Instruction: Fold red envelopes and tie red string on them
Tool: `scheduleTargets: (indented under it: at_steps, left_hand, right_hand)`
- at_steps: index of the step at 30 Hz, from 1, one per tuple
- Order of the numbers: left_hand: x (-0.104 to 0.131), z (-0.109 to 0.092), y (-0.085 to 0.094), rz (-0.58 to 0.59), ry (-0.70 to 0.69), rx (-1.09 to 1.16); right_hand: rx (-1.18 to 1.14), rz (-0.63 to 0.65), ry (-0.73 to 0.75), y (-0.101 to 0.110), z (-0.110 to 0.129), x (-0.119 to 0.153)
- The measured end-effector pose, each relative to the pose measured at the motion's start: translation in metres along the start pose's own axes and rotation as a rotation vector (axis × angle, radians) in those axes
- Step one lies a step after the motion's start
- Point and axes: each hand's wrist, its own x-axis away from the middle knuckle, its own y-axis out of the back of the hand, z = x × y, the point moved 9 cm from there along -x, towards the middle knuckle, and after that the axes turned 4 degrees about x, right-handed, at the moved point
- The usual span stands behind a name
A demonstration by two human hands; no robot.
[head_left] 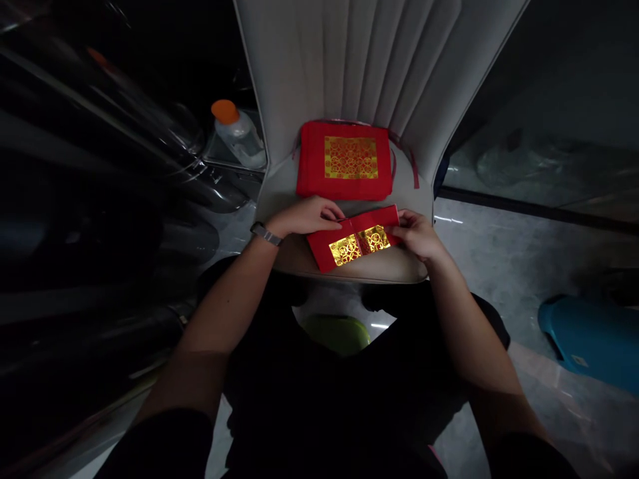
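Observation:
A red paper piece with a shiny gold coin-like pattern lies tilted over the front of a chair seat. A fold line or seam crosses its middle. My left hand, with a band on its wrist, is closed at the paper's upper left edge, thumb on top and fingers curled. At the right end, my right hand pinches the same paper, with some fingertips hidden behind it. Just beyond both hands rests a stack of red papers, its top sheet bearing a matching gold rectangle.
The pale chair has a ribbed backrest. Reddish ribbon lies beside the stack. To the left stands a bottle with an orange cap. A blue plastic object is on the floor at right, and a green one shows below the seat.

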Motion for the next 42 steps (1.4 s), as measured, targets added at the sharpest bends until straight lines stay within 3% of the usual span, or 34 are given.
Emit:
scheduleTargets:
  at_steps: [4, 10, 16, 21, 28, 42]
  left_hand:
    - [-0.001, 0.001, -0.004, -0.056, -0.008, -0.036]
    - [0.004, -0.010, -0.012, -0.029, -0.017, -0.003]
    - [0.014, -0.037, -0.003, -0.130, -0.125, -0.015]
    - [0.011, -0.031, 0.004, -0.165, -0.066, -0.019]
    - [0.005, -0.017, 0.002, -0.136, -0.017, 0.012]
    - [-0.001, -0.017, -0.003, -0.070, -0.006, -0.098]
  right_hand:
    - [0.023, 0.059, 0.043, -0.008, 0.001, 0.002]
    - [0.124, 0.116, 0.157, -0.022, 0.011, 0.011]
    - [0.169, 0.102, 0.191, -0.033, 0.028, 0.017]
    - [0.172, 0.099, 0.234, -0.041, 0.038, 0.013]
    - [0.141, 0.119, 0.196, -0.046, 0.023, 0.011]
    - [0.084, 0.113, 0.157, -0.048, -0.003, 0.005]
